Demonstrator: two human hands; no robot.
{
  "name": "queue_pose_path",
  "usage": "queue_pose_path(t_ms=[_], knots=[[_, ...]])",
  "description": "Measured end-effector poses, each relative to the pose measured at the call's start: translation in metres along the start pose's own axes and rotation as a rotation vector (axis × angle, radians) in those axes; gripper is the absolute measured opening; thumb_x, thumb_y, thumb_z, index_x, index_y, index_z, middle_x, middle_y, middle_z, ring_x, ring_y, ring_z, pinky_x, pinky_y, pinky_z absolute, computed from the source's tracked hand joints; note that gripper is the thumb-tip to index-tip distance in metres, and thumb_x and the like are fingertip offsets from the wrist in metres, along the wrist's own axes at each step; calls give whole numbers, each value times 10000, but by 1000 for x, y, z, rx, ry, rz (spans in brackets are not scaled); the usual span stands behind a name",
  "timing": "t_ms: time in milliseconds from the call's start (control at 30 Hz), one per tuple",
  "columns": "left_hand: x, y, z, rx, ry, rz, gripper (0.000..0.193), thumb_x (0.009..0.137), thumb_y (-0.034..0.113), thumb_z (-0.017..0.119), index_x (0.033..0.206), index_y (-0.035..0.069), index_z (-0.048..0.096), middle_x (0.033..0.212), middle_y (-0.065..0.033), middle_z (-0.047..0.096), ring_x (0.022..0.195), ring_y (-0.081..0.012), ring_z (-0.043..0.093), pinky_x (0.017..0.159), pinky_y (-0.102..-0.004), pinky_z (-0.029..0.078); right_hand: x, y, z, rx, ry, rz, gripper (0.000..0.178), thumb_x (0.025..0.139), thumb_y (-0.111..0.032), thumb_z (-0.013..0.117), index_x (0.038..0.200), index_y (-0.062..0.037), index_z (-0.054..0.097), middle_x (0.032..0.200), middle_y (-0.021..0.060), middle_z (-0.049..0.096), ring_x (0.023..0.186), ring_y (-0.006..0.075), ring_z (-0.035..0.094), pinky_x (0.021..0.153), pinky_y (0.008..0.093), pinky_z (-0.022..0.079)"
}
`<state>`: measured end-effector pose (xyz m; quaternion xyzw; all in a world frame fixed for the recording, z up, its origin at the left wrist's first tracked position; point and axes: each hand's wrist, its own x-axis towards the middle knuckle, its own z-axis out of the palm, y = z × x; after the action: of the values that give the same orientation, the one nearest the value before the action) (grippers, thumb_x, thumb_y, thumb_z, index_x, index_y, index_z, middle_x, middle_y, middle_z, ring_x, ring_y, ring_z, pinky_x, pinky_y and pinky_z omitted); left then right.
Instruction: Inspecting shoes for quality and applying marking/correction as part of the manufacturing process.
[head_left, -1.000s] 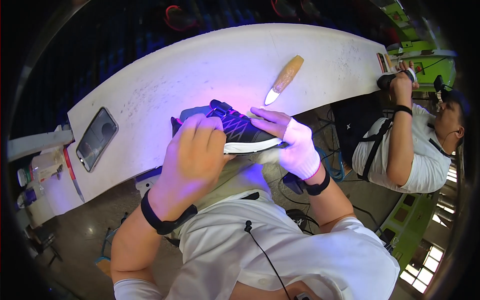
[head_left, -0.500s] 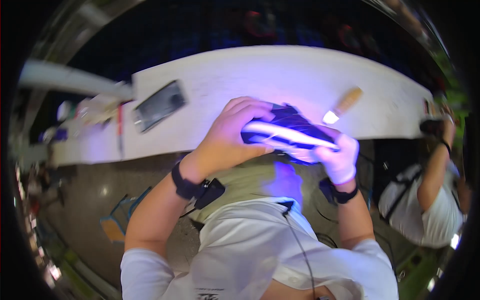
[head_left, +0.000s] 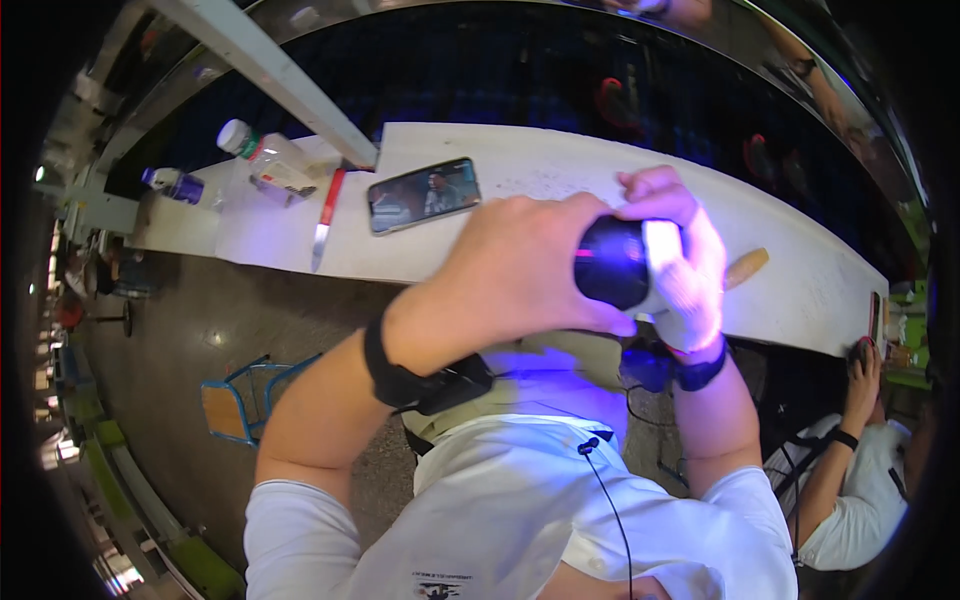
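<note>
Fingers (head_left: 572,212) of L hand (head_left: 500,262) & R hand (head_left: 697,275) half-curled, gripping blk shoe (head_left: 612,265).
Rounded end, w/ pink streak at left, bluish sheen.

Holding a black shoe (head_left: 612,264) in both hands by the near edge of a white table (head_left: 800,315).
Clasped from one side by a bare left hand (head_left: 515,265) and from the other by a right hand (head_left: 692,250) in a white glove (head_left: 690,312), with one rounded end turned toward the view and tinted violet. Shows a wooden handle (head_left: 747,268) just beyond the glove, then, leftward along the table, a phone (head_left: 425,196) with a lit screen, a red-handled knife (head_left: 333,198), a clear bottle (head_left: 275,158) with a white cap and a purple container (head_left: 174,185). Includes a blue-framed stool (head_left: 228,412) on the floor (head_left: 180,325) and, at lower right, a white-shirted co-worker (head_left: 865,505).
</note>
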<state>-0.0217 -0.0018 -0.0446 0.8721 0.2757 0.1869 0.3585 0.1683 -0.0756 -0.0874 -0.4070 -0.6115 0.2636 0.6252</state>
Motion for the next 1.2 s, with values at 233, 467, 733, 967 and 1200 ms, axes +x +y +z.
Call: queue_pose_path(t_ms=[233,467,733,967,1200], knots=[[-8,-13,-16,-20,-40,-232,704,645,324,1025,1176,-3,699,976,-122,782,910,-198,758,877,-331,578,20,34,15,1259,382,456,270,987,-283,590,934,-21,620,908,97,584,856,217,580,820,348,495],[1,-9,-9,-5,42,-344,688,652,459,994,986,-51,676,860,-218,757,803,-333,781,764,-410,611,39,20,17,786,-15,523,212,960,-238,604,1043,-43,613,1082,56,546,1013,153,540,925,290,446],[60,26,8,427,-111,-44,752,660,535,969,1004,-61,665,773,-223,731,669,-398,744,658,-433,602,33,19,-35,396,-60,383,228,953,-263,600,1024,-48,578,1097,41,498,1004,141,472,927,271,404],[51,62,42,525,-285,161,837,709,585,930,1099,-87,615,695,-176,684,619,-346,732,594,-413,585,-21,-7,-69,157,16,338,460,965,-393,576,1220,-12,613,1230,124,579,1181,258,531,1067,390,395],[25,46,34,557,-236,709,309,845,244,743,990,-4,629,727,-55,553,587,-162,595,458,-300,481,-75,-47,-70,-270,-334,78,824,1020,-594,582,1499,69,484,1450,249,593,1446,464,519,1261,566,304]])
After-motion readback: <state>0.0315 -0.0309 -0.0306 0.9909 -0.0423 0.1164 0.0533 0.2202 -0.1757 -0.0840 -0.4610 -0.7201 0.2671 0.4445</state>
